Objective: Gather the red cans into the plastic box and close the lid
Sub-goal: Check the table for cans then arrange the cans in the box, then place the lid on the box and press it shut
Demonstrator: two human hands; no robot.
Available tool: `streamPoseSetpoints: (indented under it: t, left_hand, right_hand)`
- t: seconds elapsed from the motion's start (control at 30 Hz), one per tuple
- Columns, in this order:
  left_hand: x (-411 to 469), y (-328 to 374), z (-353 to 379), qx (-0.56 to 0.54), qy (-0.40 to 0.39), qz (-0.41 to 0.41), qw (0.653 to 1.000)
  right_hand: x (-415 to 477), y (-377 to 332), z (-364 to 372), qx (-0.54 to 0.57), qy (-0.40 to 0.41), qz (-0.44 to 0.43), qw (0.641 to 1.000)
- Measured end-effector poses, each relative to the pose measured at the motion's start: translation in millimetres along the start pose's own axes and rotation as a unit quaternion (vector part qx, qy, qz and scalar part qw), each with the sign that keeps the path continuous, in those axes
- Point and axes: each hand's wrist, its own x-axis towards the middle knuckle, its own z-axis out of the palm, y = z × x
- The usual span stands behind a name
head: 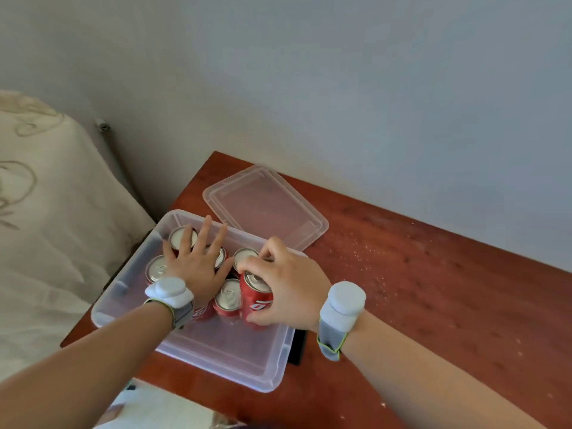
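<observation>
Both forearms were bare; each wrist wore a grey strap edged in yellow-green, carrying a rounded white puck.

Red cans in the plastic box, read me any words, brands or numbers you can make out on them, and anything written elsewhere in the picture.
Held can in the right hand: white lettering on the red side, seen upside down and blurred; not readable.
Can by the left wrist: a scrap of white lettering, mostly hidden; not readable.
Plastic box and lid: no text visible.
Nothing in the view can be quoted with confidence.
</observation>
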Motion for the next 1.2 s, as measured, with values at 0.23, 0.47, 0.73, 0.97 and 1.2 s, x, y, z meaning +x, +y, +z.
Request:
streamPoseSetpoints:
  t: [0.23,0.47,0.73,0.97,1.2]
  left_hand:
    - [-1.7,0.0,0.1,-0.010,0.003,0.012,1.000]
    - [-2.2,2.3,-4.3,-0.021,0.003,0.009,1.000]
    - [-1.4,0.8,-0.4,-0.013,0.017,0.002,1.000]
    - [-2.2,2.4,-0.5,0.008,0.025,0.001,1.000]
    - [0.6,3.3,2.0,0.019,0.040,-0.002,0.999]
  right_hand:
    - [-10.5,10.5,37.7,-0.118,-0.084,0.006,0.989]
    - [-4.3,5.8,76.0,-0.279,-0.081,-0.003,0.957]
    - [13.5,54.7,43.0,0.056,-0.041,0.022,0.997]
    - [71.6,137.6,41.2,0.115,0.149,0.192,0.963]
    - [129.5,209.9,73.2,-0.054,-0.096,0.407,0.907]
